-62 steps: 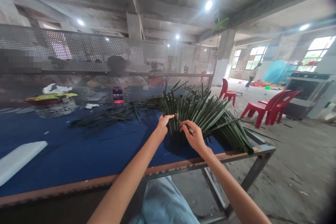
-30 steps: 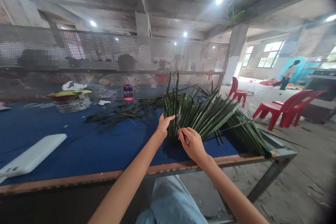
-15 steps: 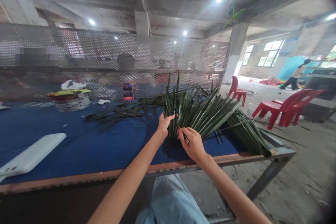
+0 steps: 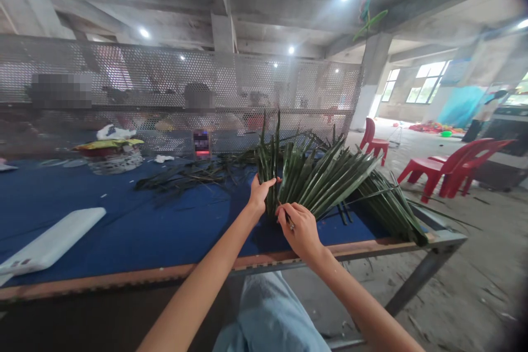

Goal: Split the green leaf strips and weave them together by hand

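At a blue-topped table [image 4: 165,231], we see two bare hands at work on a fanned green palm leaf [image 4: 324,176], its base toward us and its blades spread up and to the right. The left hand [image 4: 260,191] grips the leaf's left-hand blades, thumb across the front. The right hand [image 4: 300,225], low by the leaf's base, is curled closed around a small tool [image 4: 291,223]; we cannot make out its tip. In front of the leaf, only a narrow strip of blue separates it from the table's wooden edge [image 4: 173,273]. To the leaf's right, we find little room: a second leaf bundle [image 4: 385,206] lies just beside it, its end reaching the table's corner. To its left, we have a broad stretch of blue, bounded well away from the leaf by a white slab-like object [image 4: 61,236] and, farther back, by a basket [image 4: 117,162]. Loose dark strips [image 4: 181,179] lie nearer, left of the leaf, and a perforated screen [image 4: 247,82] stands behind it.
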`<state>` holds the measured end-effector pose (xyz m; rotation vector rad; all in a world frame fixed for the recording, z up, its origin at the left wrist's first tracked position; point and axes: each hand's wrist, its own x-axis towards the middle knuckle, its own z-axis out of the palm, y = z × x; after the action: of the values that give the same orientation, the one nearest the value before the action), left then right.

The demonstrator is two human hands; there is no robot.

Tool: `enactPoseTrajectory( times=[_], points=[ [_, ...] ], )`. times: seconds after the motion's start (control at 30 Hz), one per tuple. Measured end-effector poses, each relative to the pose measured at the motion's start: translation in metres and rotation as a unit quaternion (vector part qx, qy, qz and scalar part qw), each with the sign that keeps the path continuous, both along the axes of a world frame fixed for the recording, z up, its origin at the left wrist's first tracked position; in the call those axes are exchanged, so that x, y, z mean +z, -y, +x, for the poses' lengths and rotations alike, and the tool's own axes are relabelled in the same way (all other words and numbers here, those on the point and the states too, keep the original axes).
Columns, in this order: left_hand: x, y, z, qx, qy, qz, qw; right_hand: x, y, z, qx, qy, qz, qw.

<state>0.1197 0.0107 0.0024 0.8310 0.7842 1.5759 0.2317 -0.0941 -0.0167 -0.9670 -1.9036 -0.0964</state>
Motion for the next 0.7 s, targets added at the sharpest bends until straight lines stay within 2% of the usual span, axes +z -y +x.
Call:
enactPoseTrajectory(
  times=[0.27,0.43,0.7],
  points=[
    [0.000,-0.002,-0.002,-0.009,-0.043,0.022,0.999,-0.001,-0.002,0.013,0.017,-0.037,-0.006,0.999],
    [0.001,-0.002,-0.003,-0.004,-0.057,0.026,0.998,-0.001,-0.005,0.016,0.032,-0.013,-0.016,0.999],
    [0.001,-0.003,-0.003,-0.012,-0.063,0.013,0.998,-0.002,-0.006,0.015,0.014,0.033,-0.008,0.999]
  ],
)
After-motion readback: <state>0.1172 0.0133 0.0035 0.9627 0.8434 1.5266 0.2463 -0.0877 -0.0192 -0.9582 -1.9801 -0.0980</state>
